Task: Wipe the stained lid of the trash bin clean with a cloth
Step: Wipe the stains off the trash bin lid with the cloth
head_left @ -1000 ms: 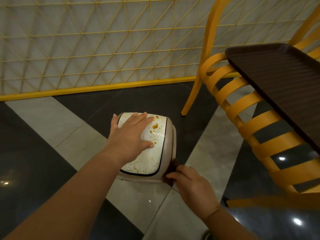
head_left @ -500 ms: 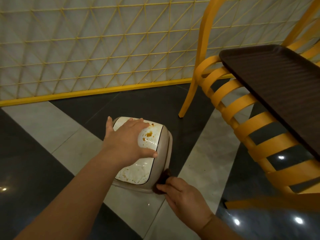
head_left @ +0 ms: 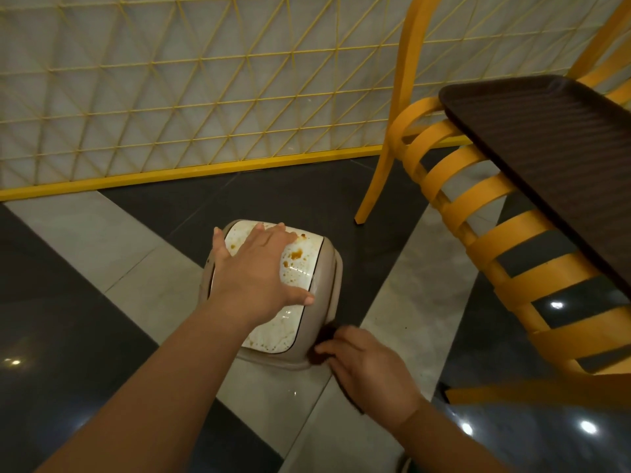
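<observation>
A small beige trash bin (head_left: 326, 295) stands on the floor in the middle of the view. Its white lid (head_left: 300, 268) carries orange-brown stains, thickest near the far right corner. My left hand (head_left: 256, 271) lies flat on the lid with fingers spread, covering its middle. My right hand (head_left: 368, 367) is at the bin's near right corner, holding a dark brown cloth (head_left: 322, 343) pressed against the beige rim. Most of the cloth is hidden under that hand.
A yellow slatted chair (head_left: 478, 206) stands to the right, with a dark brown tray (head_left: 553, 145) on it. A yellow lattice fence (head_left: 205, 97) runs along the back. The floor is glossy dark and pale tile.
The view has shifted slightly. My left hand slid a little toward the lid's far edge, and my right hand with the cloth stays at the near right corner.
</observation>
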Available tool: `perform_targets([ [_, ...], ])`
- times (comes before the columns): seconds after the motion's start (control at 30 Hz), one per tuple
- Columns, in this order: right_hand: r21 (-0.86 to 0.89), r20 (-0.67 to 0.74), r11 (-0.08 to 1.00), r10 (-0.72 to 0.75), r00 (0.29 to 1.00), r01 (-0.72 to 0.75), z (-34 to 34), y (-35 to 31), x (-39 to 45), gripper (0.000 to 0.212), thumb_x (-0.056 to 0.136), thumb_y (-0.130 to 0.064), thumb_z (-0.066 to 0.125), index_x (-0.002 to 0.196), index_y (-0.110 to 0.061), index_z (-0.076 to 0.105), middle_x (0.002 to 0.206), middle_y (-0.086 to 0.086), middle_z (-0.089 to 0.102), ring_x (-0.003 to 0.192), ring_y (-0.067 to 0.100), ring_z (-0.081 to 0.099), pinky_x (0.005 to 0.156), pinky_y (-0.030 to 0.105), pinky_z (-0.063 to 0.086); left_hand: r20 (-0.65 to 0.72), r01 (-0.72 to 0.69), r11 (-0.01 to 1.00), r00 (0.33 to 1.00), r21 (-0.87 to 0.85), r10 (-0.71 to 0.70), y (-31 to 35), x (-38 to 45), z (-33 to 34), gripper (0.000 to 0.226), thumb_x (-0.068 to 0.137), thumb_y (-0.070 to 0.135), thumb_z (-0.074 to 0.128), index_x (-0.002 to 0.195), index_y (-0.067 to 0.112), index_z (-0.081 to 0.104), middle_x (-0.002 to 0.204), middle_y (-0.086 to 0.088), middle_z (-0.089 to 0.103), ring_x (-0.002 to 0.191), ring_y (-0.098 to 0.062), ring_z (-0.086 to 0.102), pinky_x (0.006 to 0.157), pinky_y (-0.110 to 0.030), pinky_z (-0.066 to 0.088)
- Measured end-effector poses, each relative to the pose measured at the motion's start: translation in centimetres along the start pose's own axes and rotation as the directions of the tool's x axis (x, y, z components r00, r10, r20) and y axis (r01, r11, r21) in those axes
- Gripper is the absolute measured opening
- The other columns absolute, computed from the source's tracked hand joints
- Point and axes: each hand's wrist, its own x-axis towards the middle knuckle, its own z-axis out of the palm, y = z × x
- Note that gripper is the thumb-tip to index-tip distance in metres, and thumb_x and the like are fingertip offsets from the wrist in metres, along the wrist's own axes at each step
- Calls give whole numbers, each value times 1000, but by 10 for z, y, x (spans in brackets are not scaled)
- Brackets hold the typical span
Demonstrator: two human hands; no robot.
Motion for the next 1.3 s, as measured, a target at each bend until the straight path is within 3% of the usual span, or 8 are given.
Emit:
perform_targets([
  [0.17, 80, -133, 969, 242, 961, -233, 3, 4, 16, 20, 89, -14, 65, 108, -17, 71, 103, 1, 64, 89, 13, 62, 77, 13, 45, -2, -7, 1000, 1000, 2, 7, 0, -2, 0, 97, 60, 73, 66, 141, 40, 23, 156, 15, 16, 144, -8, 3, 105, -54, -23],
  [0.37, -18, -1, 999, -35, 999, 35, 5, -11, -7, 31, 62, -15, 89, 89, -20, 77, 84, -3, 71, 66, 11, 68, 60, 14, 53, -12, -13, 1000, 1000, -9, 13, -1, -3, -1, 98, 61, 73, 65, 142, 40, 22, 156, 14, 16, 144, -9, 3, 105, -55, -22],
  [0.47, 54, 50, 994, 92, 995, -95, 0, -8, -1, 20, 79, -15, 76, 98, -23, 74, 94, -5, 67, 81, 10, 66, 74, 13, 50, 0, -17, 1000, 1000, 0, 17, -1, -6, -1, 97, 62, 73, 65, 142, 40, 21, 155, 15, 15, 144, -9, 2, 106, -54, -22],
  [0.57, 460, 37, 693, 609, 792, -555, -5, -2, 5, 21, 90, -18, 64, 91, -39, 67, 93, -20, 63, 88, 0, 60, 88, 18, 48, 2, -18, 1000, 1000, -3, 18, 0, -5, -2, 96, 62, 72, 65, 141, 40, 21, 156, 14, 15, 144, -9, 2, 105, -54, -23],
  [0.73, 758, 157, 298, 780, 606, -579, 13, -6, 19, 12, 81, -19, 75, 81, -31, 72, 77, -13, 73, 74, 3, 69, 70, 23, 57, -3, -13, 1000, 1000, 15, 13, 0, -3, -1, 97, 62, 73, 64, 142, 40, 20, 156, 14, 13, 144, -9, 1, 106, -55, -21],
  [0.9, 755, 20, 337, 845, 534, -563, 10, 16, 52, 13, 82, -20, 73, 76, -30, 68, 70, -11, 70, 66, 2, 67, 56, 12, 51, -18, -18, 1000, 1000, 2, 18, 1, -5, 1, 95, 63, 72, 63, 142, 40, 20, 156, 14, 13, 145, -9, 0, 106, -54, -21],
  [1.0, 723, -15, 346, 873, 487, -598, 1, 25, 82, 10, 83, -23, 72, 82, -30, 64, 80, -6, 70, 75, 11, 68, 68, 28, 58, -16, -10, 1000, 1000, 5, 10, 1, -6, 2, 95, 64, 72, 63, 142, 40, 19, 156, 15, 12, 144, -9, 0, 107, -54, -21],
  [1.3, 677, 53, 438, 773, 633, -591, 19, 4, 39, 16, 79, -16, 72, 69, -27, 69, 67, -13, 69, 66, 2, 65, 58, 13, 51, -9, -3, 1000, 1000, -11, 3, 2, -6, 1, 95, 65, 71, 63, 143, 40, 19, 157, 15, 10, 144, -8, -2, 106, -54, -21],
])
